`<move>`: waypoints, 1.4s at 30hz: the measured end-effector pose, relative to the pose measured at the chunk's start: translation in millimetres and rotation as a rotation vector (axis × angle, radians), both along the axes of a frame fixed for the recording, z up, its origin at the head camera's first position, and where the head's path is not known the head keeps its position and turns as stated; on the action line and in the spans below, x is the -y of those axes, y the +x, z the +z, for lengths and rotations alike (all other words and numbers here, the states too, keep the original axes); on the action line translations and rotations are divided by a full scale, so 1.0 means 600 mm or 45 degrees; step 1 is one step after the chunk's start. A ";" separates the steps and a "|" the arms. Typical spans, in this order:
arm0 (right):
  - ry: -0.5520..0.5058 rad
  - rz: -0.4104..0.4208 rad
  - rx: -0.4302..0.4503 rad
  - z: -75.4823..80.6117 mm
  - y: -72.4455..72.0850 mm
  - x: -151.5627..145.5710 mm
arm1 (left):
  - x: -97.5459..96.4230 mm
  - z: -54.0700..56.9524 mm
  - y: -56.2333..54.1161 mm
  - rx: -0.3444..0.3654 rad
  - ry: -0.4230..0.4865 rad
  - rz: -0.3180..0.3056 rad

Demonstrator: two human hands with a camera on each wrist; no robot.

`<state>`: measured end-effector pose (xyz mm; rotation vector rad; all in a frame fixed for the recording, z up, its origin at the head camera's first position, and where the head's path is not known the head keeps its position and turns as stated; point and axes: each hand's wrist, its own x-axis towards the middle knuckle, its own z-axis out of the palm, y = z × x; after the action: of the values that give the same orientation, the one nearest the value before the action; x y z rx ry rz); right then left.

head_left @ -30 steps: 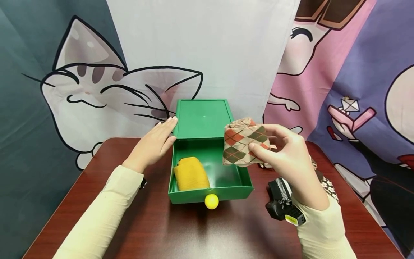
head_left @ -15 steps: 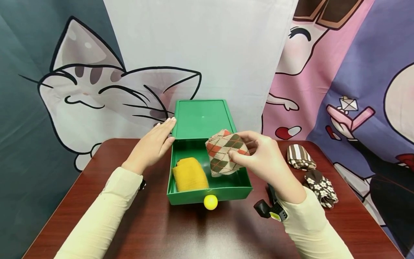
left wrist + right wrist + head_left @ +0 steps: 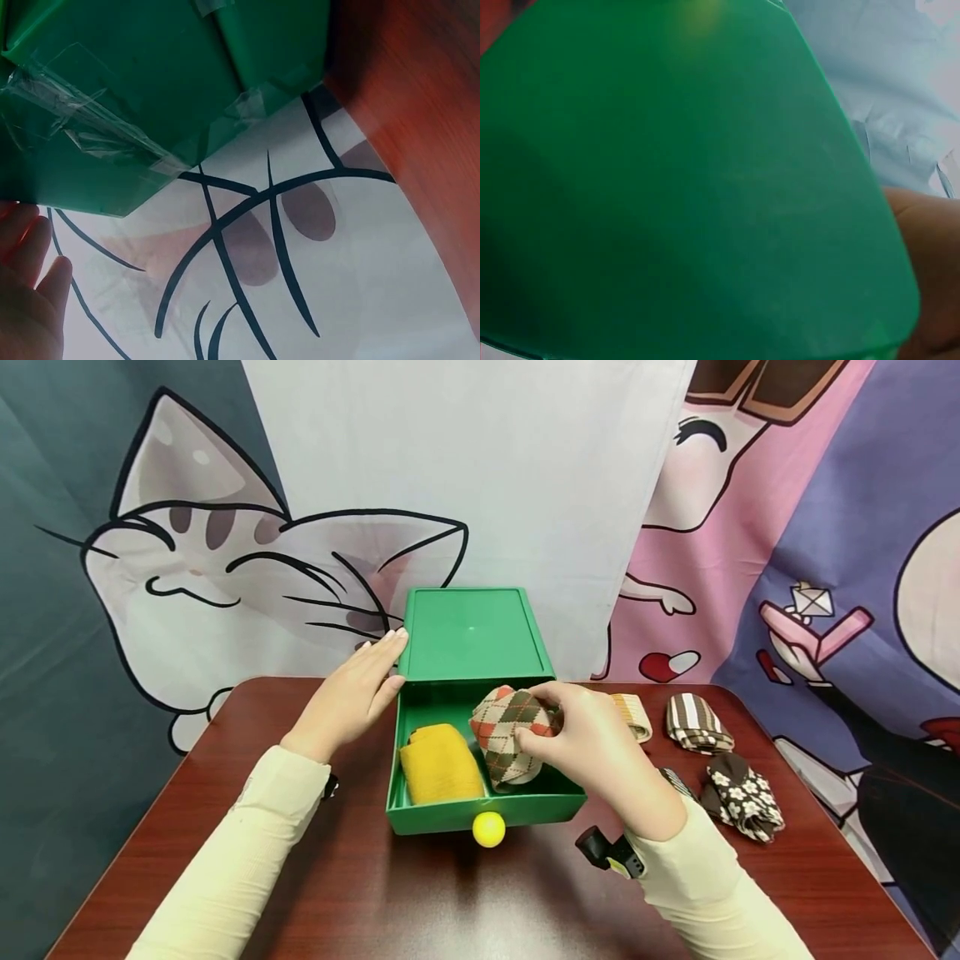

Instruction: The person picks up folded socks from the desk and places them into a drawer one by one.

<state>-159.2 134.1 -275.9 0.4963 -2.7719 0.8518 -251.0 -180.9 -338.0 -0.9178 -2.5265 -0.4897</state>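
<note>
A green box (image 3: 474, 635) stands at the table's back with its drawer (image 3: 442, 819) pulled out, a yellow ball knob (image 3: 489, 830) on the drawer's front. Inside on the left lies a rolled mustard-yellow sock (image 3: 442, 766). My right hand (image 3: 596, 752) pinches a rolled argyle sock (image 3: 504, 735) between thumb and fingers, low in the drawer's right half. In the right wrist view the drawer's green wall hides most of that hand (image 3: 934, 262). My left hand (image 3: 348, 697) has its fingers straight against the box's upper left side; its fingers (image 3: 26, 240) touch the box in the left wrist view.
Right of the drawer lie a yellow striped rolled sock (image 3: 634, 718), a brown striped one (image 3: 697, 723) and a dark floral one (image 3: 742, 797) on the brown table (image 3: 465, 914). A cartoon cloth (image 3: 555, 485) hangs behind.
My right hand has moved left and down with the argyle sock, from above the drawer's right edge into it. The socks at right have come into view. My left hand stays put.
</note>
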 end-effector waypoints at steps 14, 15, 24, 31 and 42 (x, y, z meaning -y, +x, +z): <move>-0.004 0.015 -0.022 0.002 0.016 0.004 | 0.004 0.000 0.000 -0.031 0.007 -0.005; -0.003 0.017 -0.039 0.003 0.016 0.002 | 0.004 0.001 0.001 -0.034 0.010 -0.005; 0.005 0.097 -0.075 -0.004 0.018 -0.017 | 0.001 0.000 0.000 -0.012 0.014 0.001; 0.040 0.195 -0.162 -0.009 0.017 -0.024 | 0.001 -0.001 -0.001 0.004 -0.001 0.009; -0.243 0.268 -0.343 -0.016 0.047 -0.042 | 0.002 0.001 -0.002 -0.007 -0.026 0.009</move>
<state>-131.0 159.6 -285.5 0.8116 -2.3960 1.0000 -252.2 -181.9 -337.7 -0.9158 -2.5335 -0.4596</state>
